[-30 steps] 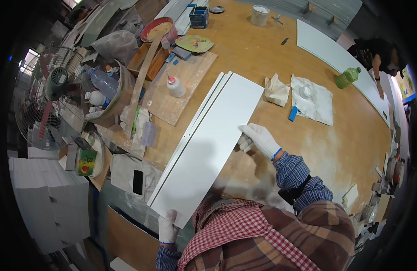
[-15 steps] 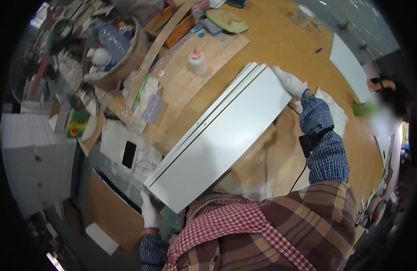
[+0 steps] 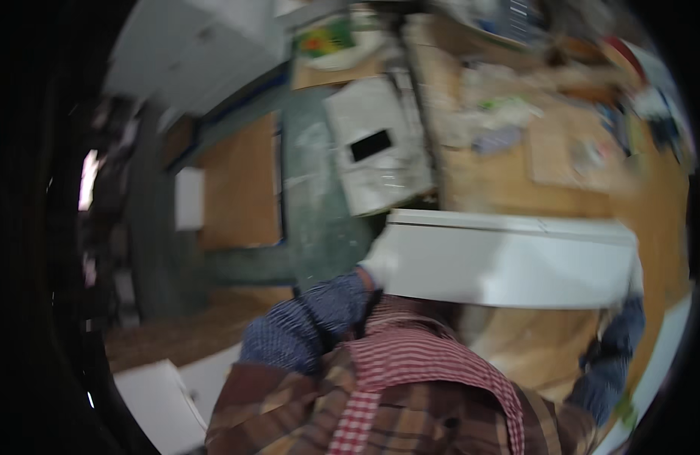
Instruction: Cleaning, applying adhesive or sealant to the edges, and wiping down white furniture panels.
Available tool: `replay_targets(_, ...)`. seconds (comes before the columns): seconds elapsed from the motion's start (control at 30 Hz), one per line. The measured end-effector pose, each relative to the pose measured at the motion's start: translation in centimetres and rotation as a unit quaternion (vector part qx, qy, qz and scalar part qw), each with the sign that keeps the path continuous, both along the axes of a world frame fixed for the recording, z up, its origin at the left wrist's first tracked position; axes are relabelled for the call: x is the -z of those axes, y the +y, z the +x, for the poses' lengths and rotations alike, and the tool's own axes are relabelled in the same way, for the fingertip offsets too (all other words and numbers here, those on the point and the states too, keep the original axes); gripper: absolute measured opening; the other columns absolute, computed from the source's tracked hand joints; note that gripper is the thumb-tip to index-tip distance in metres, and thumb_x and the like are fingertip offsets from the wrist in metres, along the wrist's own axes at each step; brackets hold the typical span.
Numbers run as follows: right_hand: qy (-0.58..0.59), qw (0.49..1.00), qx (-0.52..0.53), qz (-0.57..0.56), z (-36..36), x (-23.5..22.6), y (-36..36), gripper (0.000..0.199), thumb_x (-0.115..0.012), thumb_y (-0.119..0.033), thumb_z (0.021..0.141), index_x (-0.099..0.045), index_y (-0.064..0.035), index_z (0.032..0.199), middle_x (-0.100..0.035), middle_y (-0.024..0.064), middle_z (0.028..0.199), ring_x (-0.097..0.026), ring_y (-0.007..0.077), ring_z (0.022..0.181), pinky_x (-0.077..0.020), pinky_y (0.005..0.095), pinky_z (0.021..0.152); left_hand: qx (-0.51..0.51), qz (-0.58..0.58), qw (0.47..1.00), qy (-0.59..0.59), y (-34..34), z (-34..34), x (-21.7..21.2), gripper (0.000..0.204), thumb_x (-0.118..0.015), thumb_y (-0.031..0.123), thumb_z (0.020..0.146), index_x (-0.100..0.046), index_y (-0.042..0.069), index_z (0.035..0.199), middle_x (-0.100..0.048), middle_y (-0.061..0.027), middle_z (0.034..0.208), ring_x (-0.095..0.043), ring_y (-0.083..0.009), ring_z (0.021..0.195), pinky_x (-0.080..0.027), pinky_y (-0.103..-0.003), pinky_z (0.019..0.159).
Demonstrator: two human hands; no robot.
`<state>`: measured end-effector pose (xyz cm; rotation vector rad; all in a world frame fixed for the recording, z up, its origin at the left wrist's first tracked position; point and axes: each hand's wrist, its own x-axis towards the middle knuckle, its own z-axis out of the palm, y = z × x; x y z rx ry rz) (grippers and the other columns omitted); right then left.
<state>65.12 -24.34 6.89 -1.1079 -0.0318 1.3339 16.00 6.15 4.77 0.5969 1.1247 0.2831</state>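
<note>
A stack of long white boards (image 3: pixel 509 262) spans crosswise in front of my body, its grooved long edge on the far side. My left hand (image 3: pixel 378 260), in a white glove, grips the stack's left end, its fingers partly behind the boards. At the right end my gloved right hand (image 3: pixel 635 274) holds on too, blurred and mostly hidden by the boards. Beyond the left end a black phone (image 3: pixel 371 145) lies on a whitish cloth (image 3: pixel 388 186).
The wooden worktable (image 3: pixel 486 182) stretches to the right, with a blurred bottle (image 3: pixel 592 155) on a pale board (image 3: pixel 551 144). To the left stands a brown panel (image 3: pixel 240 186) beside a small white block (image 3: pixel 189 199). White boards (image 3: pixel 164 406) show at lower left.
My view has swung left, blurring the picture. The board stack has turned from slanting to nearly crosswise. My left hand has come up onto its left end; the right hand stays at the other.
</note>
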Motion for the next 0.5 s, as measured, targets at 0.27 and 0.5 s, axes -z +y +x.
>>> replay_targets(0.27,-0.088,0.985,0.072,-0.129,1.3,2.1,0.1,0.05,-0.043,-0.045,0.106,-0.065,-0.0051,0.127,-0.068,0.0077,0.123,-0.064,0.0212,0.109,-0.0505,0.0332,0.098,-0.063,-0.066,0.996,0.014,-0.4,-1.1,-3.6,0.059,-0.043,0.057,0.103,-0.062,0.007,0.127,-0.069,-0.0076,0.11,-0.067,-0.0197,0.096,-0.057,-0.034,0.085)
replay_targets(0.5,-0.15,0.981,0.051,-0.108,-13.0,8.6,1.2,0.055,-0.042,-0.048,0.106,-0.063,-0.0029,0.129,-0.067,0.0094,0.126,-0.063,0.022,0.113,-0.0481,0.034,0.101,0.087,-0.064,0.99,-0.089,4.6,-8.2,2.5,0.051,-0.028,0.04,0.108,-0.051,0.007,0.14,-0.061,-0.0134,0.133,-0.06,-0.0277,0.118,-0.047,-0.043,0.105)
